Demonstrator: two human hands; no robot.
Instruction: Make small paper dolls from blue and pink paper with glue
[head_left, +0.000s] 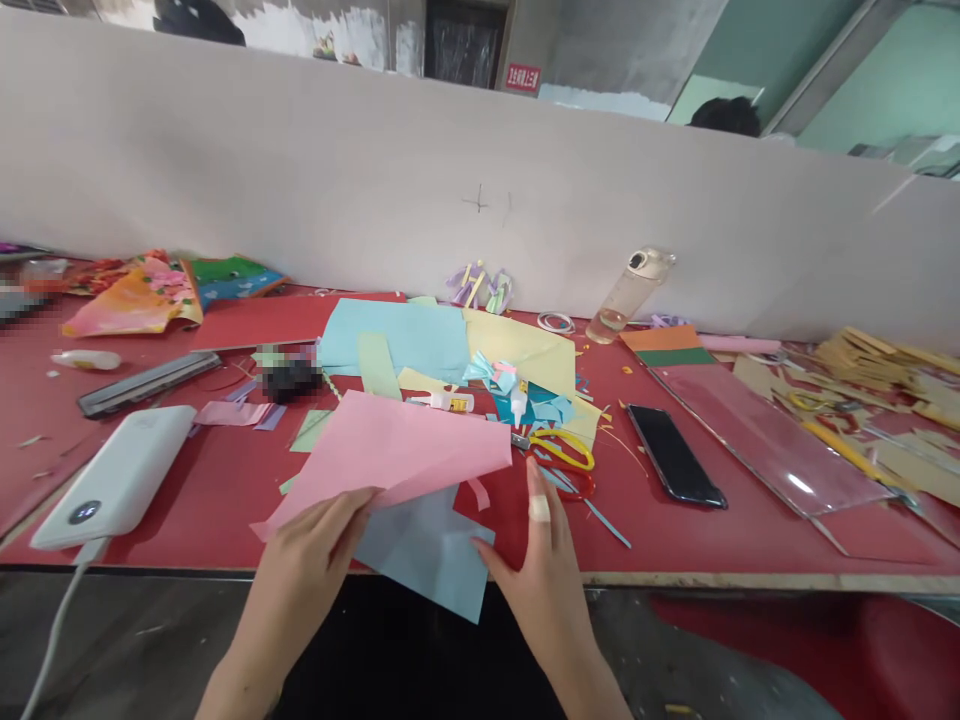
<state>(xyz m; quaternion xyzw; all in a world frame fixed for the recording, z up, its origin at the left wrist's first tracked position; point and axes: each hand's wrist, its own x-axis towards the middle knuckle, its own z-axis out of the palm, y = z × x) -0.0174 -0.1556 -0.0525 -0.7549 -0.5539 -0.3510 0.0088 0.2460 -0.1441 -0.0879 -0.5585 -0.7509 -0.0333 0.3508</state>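
My left hand (311, 555) pinches the lower edge of a pink paper sheet (390, 450) and lifts it off the red table (225, 490). Under the pink sheet lies a light blue sheet (431, 560) that overhangs the table's front edge. My right hand (536, 570) rests with fingers stretched out on the table, touching the blue sheet's right corner; one finger carries a plaster. Yellow-handled scissors (559, 450) lie just beyond the right hand, beside a small glue bottle (446, 402).
More blue, green and yellow sheets (420, 340) are piled behind. A black phone (675, 455) lies to the right, a white power bank (116, 475) with cable to the left. A clear bottle (626, 295) leans on the back wall. Cardboard scraps (885, 370) and a clear plastic sheet (765, 435) lie far right.
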